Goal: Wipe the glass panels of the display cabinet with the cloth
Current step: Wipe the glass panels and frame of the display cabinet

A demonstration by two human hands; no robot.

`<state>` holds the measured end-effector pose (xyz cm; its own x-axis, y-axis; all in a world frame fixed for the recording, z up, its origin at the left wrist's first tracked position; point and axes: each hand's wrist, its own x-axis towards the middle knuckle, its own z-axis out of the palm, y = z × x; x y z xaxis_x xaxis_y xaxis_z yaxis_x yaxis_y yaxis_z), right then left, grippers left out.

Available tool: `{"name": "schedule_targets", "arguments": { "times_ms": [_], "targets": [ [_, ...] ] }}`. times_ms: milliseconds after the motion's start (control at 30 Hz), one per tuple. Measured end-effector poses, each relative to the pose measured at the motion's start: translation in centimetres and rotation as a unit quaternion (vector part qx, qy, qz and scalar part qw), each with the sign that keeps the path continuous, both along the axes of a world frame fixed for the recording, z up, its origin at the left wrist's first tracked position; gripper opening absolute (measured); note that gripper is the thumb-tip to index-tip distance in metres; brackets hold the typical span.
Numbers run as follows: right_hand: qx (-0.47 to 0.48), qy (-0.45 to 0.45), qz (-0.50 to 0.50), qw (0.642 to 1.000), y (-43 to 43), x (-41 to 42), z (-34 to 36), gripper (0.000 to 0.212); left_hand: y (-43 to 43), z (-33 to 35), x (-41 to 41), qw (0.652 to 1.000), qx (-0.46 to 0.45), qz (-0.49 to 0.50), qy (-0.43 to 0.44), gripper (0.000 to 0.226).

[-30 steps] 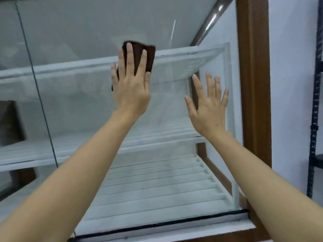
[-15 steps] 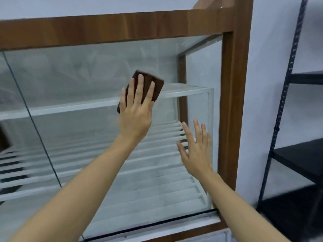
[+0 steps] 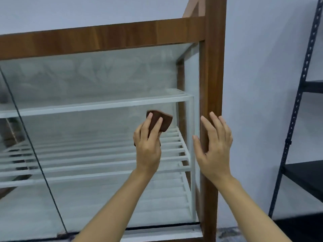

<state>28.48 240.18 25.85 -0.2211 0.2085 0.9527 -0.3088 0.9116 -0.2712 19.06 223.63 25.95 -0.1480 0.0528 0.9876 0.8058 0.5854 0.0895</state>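
While the left hand (image 3: 148, 147) lies flat with fingers nearly straight, it presses the brown cloth (image 3: 163, 121) against the glass panel (image 3: 87, 81) just right of the frame's centre (the cloth's top edge shows above the fingertips). Just beside it, the right hand (image 3: 215, 149) is spread and holds nothing, over the cabinet's wooden post (image 3: 212, 75); whether it touches is unclear. White wire shelves (image 3: 97, 104) sit behind the glass, a black rack (image 3: 297, 102) at the right edge.
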Motion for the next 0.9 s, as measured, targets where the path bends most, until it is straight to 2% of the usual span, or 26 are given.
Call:
{"name": "schedule_targets", "arguments": {
  "times_ms": [100, 233, 333, 567, 733, 900],
  "targets": [
    [0.020, 0.022, 0.073, 0.997, 3.8, 0.3, 1.7, 0.046, 4.7, 0.9, 3.6, 0.997, 0.072, -0.012, -0.012, 0.038],
    [0.002, 0.004, 0.194, 0.981, 9.4, 0.7, 3.6, 0.045, 11.3, 2.5, 7.9, 0.984, 0.174, 0.002, -0.024, 0.037],
    [0.011, -0.010, 0.250, 0.968, 13.5, 0.6, 4.5, 0.046, 15.7, 3.6, 9.5, 0.972, 0.230, 0.028, -0.036, 0.037],
    [-0.009, 0.008, 0.353, 0.936, 18.2, -3.2, 6.2, 0.045, 21.0, 6.0, 8.8, 0.965, 0.232, 0.118, 0.020, 0.035],
    [-0.013, 0.025, 0.432, 0.901, 17.7, -8.6, 7.3, 0.044, 21.8, 7.7, 7.3, 0.956, 0.192, 0.212, 0.072, 0.034],
    [-0.024, 0.023, 0.506, 0.862, 16.2, -13.6, 8.3, 0.043, 22.3, 10.1, 5.6, 0.937, 0.175, 0.290, 0.088, 0.034]
  ]
}}
